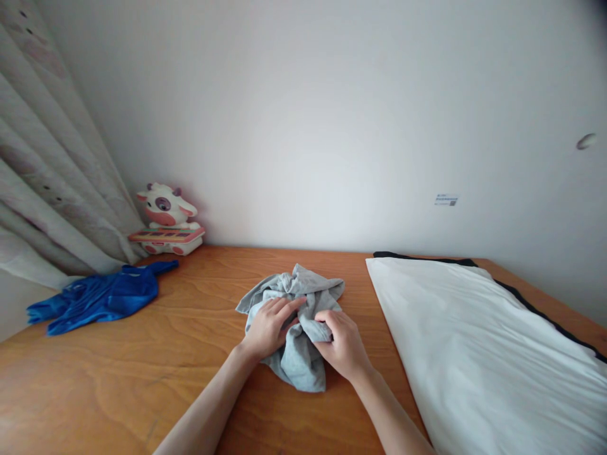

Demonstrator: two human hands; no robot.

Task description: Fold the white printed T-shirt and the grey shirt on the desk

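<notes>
A crumpled light grey garment [303, 363] lies bunched up in the middle of the wooden table [199, 379]; its folds hide what kind of garment it is. My left hand [270, 328] rests on the left side of the cloth, its fingers stretched out over the folds. On the right side, my right hand [344, 344] pinches a fold between the thumb and curled fingers. Both hands touch the same garment, which stays on the tabletop.
A blue garment [109, 294] lies rumpled at the left, near a patterned curtain [52, 170]. Behind it a cow-shaped toy keyboard [168, 237] stands against the wall [303, 126]. To the right, a white cloth [474, 335] is spread flat over something black-edged [516, 294].
</notes>
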